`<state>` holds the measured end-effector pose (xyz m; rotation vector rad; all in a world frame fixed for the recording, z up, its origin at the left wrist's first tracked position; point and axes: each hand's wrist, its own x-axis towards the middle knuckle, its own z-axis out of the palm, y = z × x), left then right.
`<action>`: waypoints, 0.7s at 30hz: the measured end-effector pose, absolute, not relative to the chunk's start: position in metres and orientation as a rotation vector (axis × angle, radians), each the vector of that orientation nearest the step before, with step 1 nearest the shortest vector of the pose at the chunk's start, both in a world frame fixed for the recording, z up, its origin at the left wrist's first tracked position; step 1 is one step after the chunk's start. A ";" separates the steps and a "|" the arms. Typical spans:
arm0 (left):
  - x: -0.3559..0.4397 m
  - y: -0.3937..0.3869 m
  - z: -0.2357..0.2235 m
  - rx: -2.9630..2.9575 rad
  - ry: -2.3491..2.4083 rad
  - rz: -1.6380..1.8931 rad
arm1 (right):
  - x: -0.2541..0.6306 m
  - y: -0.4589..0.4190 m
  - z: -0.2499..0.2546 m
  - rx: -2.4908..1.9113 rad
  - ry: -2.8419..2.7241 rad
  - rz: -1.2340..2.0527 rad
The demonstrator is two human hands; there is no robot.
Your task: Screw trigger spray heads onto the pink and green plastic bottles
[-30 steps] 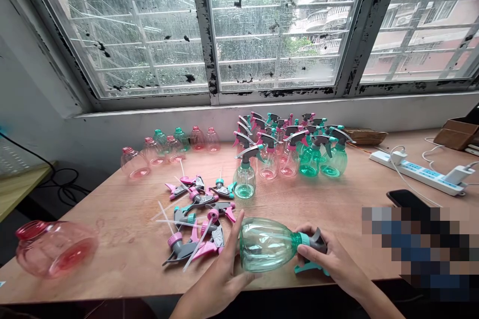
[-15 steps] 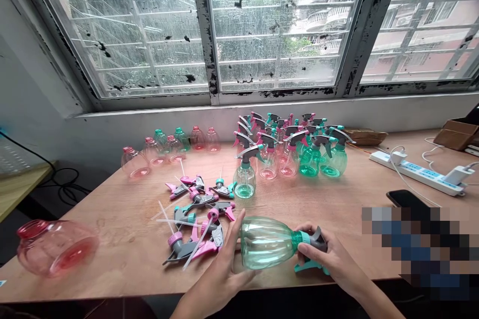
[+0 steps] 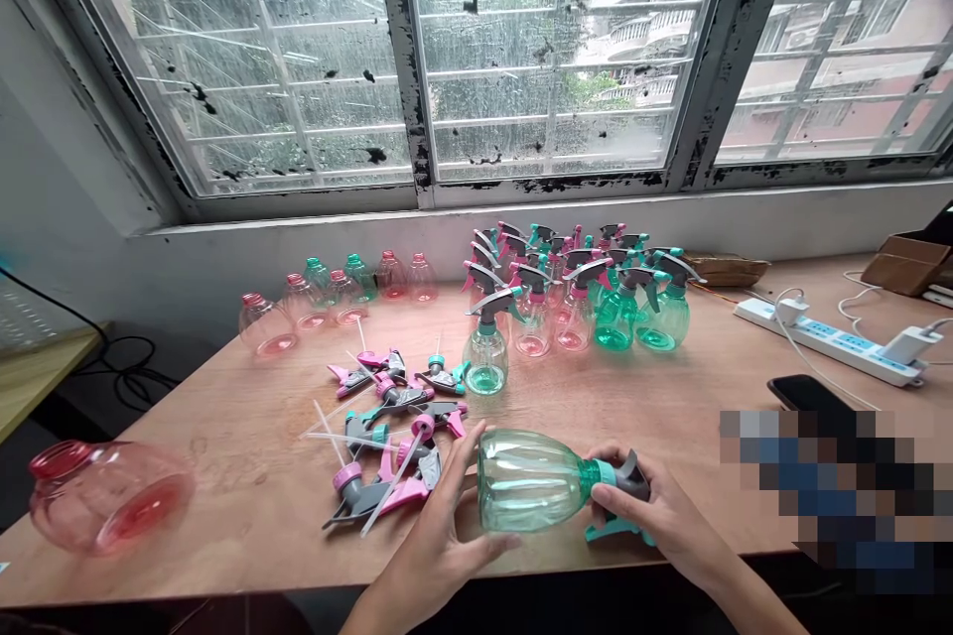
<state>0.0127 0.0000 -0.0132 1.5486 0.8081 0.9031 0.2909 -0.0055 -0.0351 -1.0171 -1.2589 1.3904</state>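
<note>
A clear green spray bottle (image 3: 530,481) lies on its side near the front edge of the wooden table (image 3: 670,387). My left hand (image 3: 436,546) cups the bottle's wide base, fingers curled round it. Over at the neck, my right hand (image 3: 662,516) grips the grey and teal trigger head (image 3: 625,486) fitted there. Just left of the bottle lies a loose heap of pink, teal and grey trigger heads (image 3: 391,437) with white dip tubes.
Several finished spray bottles (image 3: 581,293) stand in a cluster at the back. Empty pink and green bottles (image 3: 335,293) sit at the back left, and one pink bottle (image 3: 104,496) lies at the front left. A power strip (image 3: 834,342) and a phone (image 3: 808,392) are on the right.
The bottle has turned slightly in my hands and my left fingers have shifted on its base. Everything else is as before.
</note>
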 end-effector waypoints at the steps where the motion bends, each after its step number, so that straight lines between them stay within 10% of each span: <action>1: 0.012 0.000 -0.014 1.576 0.819 0.906 | 0.291 -0.006 -0.035 -1.020 -1.257 1.394; 21: 0.012 0.000 -0.015 1.672 0.892 0.901 | 0.291 -0.006 -0.033 -1.015 -1.240 1.419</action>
